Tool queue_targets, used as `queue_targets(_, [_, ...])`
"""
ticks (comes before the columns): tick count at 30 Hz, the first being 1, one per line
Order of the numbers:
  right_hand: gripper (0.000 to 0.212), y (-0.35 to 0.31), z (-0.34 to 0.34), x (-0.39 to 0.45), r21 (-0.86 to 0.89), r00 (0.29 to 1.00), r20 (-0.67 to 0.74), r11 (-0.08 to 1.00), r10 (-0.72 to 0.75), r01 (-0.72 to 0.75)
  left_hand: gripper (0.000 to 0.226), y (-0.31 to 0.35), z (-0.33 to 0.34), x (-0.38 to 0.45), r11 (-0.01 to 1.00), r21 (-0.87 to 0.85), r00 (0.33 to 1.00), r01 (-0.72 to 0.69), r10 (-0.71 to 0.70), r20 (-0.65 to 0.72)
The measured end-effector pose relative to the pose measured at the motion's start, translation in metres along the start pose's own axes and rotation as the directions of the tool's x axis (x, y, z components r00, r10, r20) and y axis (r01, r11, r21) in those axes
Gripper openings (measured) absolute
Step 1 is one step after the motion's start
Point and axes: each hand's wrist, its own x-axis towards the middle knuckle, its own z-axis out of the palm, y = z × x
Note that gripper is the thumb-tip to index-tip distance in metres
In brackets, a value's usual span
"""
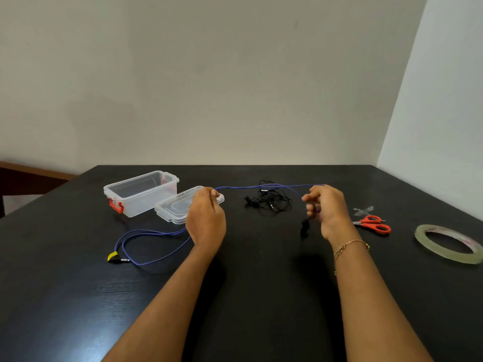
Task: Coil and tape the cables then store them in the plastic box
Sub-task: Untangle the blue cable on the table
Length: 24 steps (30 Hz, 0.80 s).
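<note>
1. Nearest to me, two bare forearms reached up from the bottom edge over the dark table (78, 296); a thin gold bracelet (350, 245) sat on the right wrist.
2. On the left, the blue cable (156, 233) lay in a loose loop on the table, its yellow-tagged jack plug (119, 258) pointing right.
3. The left hand (206, 218) had its fingers curled round the blue cable, pinching it at the fingertips, held over the clear lid (180, 205).
4. From there the cable ran taut to the right hand (326, 210), whose fingers were curled in on the strand (a small dark end hung below it; I could not tell what).
5. Right of that hand lay red-handled scissors (373, 224), a scrap of clear tape (363, 210) just beyond them, and a tape roll (448, 242) flat near the table's right edge.
6. Between the hands and farther back, a black cable (271, 201) sat in an untidy tangle.
7. Far left, the clear plastic box (141, 192) stood open, a red latch on its near end, its lid touching it on the right.
</note>
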Motion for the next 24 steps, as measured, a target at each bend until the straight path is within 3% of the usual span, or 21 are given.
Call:
queue_targets(3, [0.016, 0.000, -0.012, 0.006, 0.225, 0.966, 0.191, 0.950, 0.176, -0.218, 0.025, 0.002, 0.001, -0.002, 1.000, -0.024, 1.000, -0.018, 0.018, 0.007])
queue_targets(6, [0.021, 0.007, -0.022, 0.011, 0.381, 0.864, 0.436, 0.819, 0.250, -0.430, 0.025, 0.000, 0.001, 0.000, 0.998, -0.067, 1.000, 0.009, -0.008, 0.006])
queue_targets(9, [0.064, 0.019, -0.028, 0.015, 0.518, 0.814, 0.556, 0.696, 0.168, -0.498, 0.025, 0.001, 0.000, 0.000, 0.996, -0.087, 1.000, -0.004, 0.003, -0.002])
queue_targets(12, [0.081, 0.022, -0.033, 0.016, 0.688, 0.857, 0.510, 0.564, 0.071, -0.457, 0.025, 0.001, 0.001, 0.000, 0.995, -0.101, 1.000, 0.001, -0.001, 0.001])
queue_targets(14, [0.069, 0.021, -0.033, 0.017, 0.799, 0.918, 0.372, 0.454, 0.141, -0.394, 0.025, -0.001, 0.002, 0.001, 0.994, -0.107, 1.000, 0.008, -0.007, 0.010])
queue_targets(17, [0.051, 0.021, -0.031, 0.019, 0.857, 0.928, 0.296, 0.366, 0.226, -0.362, 0.025, -0.002, 0.002, 0.001, 0.997, -0.081, 1.000, -0.004, 0.007, 0.029])
queue_targets(24, [0.066, 0.023, -0.020, 0.024, 0.720, 0.926, 0.166, 0.600, 0.339, -0.349, 0.022, -0.005, 0.005, 0.000, 0.998, -0.017, 0.996, -0.054, 0.055, 0.066])
